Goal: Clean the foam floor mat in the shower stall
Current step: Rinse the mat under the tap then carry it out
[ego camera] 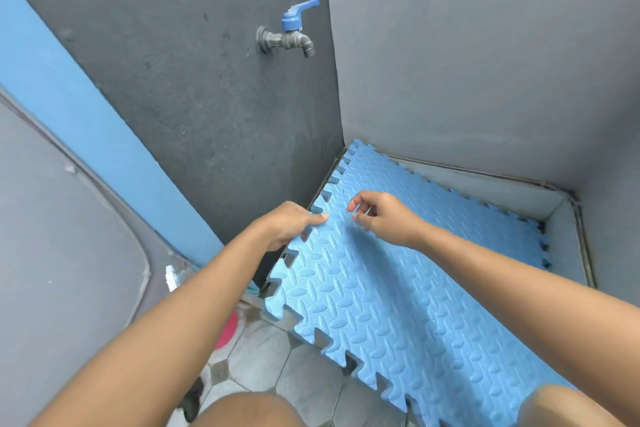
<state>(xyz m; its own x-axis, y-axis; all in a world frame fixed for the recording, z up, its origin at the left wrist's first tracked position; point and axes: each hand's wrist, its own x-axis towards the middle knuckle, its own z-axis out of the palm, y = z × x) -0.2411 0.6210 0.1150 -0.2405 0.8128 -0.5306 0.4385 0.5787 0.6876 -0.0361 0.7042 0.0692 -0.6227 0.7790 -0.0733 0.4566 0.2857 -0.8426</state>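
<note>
Far left, a grey curved surface (62,236) fills the edge of the view, and beside it a blue strip of wall (86,135) runs diagonally down. Low down there, a pink round object (227,328) peeks out from behind the left forearm, sitting on the grey tiled floor (273,367); too little of it shows to say what it is.

Moving in, the dark grey wall (194,87) carries a tap (289,38) with a blue lever handle, spout pointing down, well above the mat.

Now the left hand (291,224): it's clamped on the toothed left edge of the blue foam floor mat (391,305), thumb on top of the patterned face, fingers curled under the edge. That edge is raised off the floor, close against the dark wall.

Just to the right, the right hand (384,218) hovers over the mat's surface, fingers loosely curled and apart, gripping nothing; whether the fingertips brush the foam, I can't tell.

The mat itself lies inside the shower stall, interlocking blue tiles with a raised diamond pattern, stretching from the back corner toward the camera, its jagged near edge hanging over the tiled floor.

On the right, the light grey wall (485,62) rises behind, and a pale strip of stall floor (512,192) shows bare between the mat and that wall. Bare knees sit at the bottom edge.
</note>
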